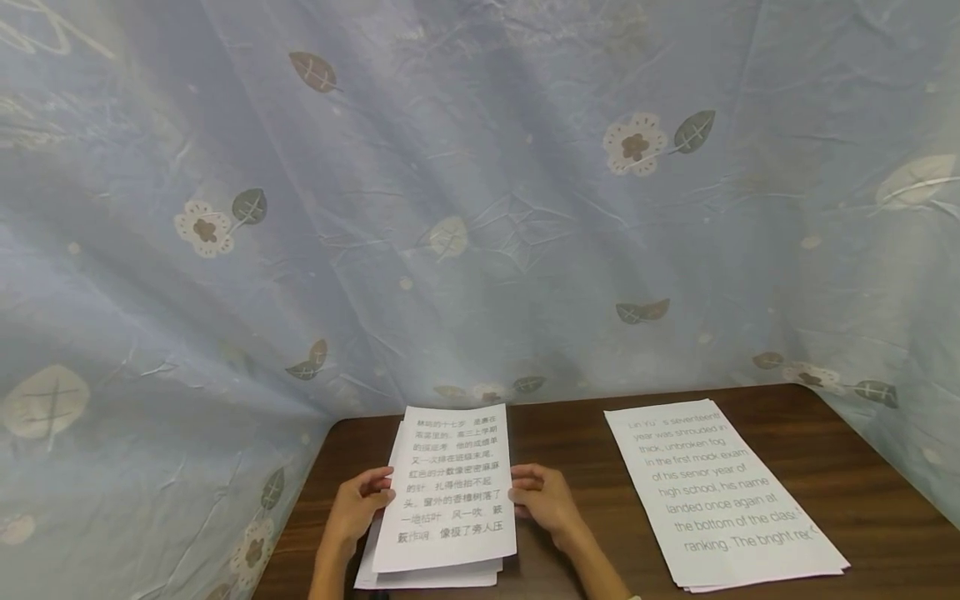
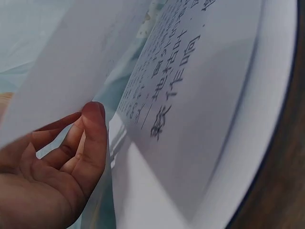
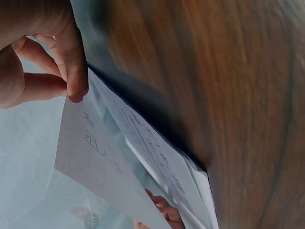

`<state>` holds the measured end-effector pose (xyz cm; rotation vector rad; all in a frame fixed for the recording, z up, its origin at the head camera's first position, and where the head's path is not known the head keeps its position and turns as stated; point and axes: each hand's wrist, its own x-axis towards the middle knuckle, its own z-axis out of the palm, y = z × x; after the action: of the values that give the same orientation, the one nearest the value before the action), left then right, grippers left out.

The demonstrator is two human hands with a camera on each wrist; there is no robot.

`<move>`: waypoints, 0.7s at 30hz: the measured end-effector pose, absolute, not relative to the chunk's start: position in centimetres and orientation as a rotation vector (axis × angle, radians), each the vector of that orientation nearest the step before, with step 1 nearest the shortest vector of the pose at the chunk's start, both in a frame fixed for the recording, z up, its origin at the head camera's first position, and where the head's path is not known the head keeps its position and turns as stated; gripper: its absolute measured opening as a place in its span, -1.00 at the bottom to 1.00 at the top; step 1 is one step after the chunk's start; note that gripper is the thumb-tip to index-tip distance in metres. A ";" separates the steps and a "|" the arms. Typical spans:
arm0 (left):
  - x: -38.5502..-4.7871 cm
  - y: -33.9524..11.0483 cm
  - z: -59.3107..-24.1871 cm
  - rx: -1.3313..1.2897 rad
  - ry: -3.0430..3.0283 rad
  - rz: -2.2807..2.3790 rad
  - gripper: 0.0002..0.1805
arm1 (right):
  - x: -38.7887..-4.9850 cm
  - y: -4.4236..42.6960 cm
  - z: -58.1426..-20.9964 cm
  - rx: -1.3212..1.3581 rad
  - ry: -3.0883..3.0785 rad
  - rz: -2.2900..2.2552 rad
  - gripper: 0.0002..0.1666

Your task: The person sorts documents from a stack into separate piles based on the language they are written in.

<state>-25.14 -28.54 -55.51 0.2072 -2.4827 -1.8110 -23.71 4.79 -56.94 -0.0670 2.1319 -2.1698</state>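
Observation:
A white sheet of paper [image 1: 453,483] printed with Chinese text is held up by both hands, its text facing up. My left hand [image 1: 356,508] pinches its left edge between thumb and fingers; my right hand [image 1: 549,500] grips the right edge the same way. Beneath it lies a paper stack [image 1: 427,577], mostly covered by the sheet. In the left wrist view a gap shows between the raised sheet [image 2: 71,57] and the printed stack [image 2: 190,143]. The right wrist view also shows the sheet [image 3: 95,148] apart from the stack [image 3: 157,152].
To the right on the dark wooden table [image 1: 558,442] lies another paper stack [image 1: 727,500], its top page printed in English. A pale blue curtain [image 1: 480,208] with leaves and flowers hangs behind and left of the table. A small dark object [image 1: 378,595] shows at the bottom edge.

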 end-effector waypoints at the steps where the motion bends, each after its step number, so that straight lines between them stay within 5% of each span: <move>1: -25.1 -28.7 -55.4 0.211 -2.483 -1.815 -0.52 | -23.7 4.6 -56.9 -0.067 2.124 -2.174 -0.45; 21: -25.0 -30.2 -56.0 0.210 -2.435 -1.895 -0.52 | -23.5 2.6 -57.5 -0.081 2.141 -2.166 -0.46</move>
<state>-25.03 -30.23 -55.99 0.2102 -2.4349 -1.8954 -23.52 2.57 -57.50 -0.0814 2.1414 -2.1660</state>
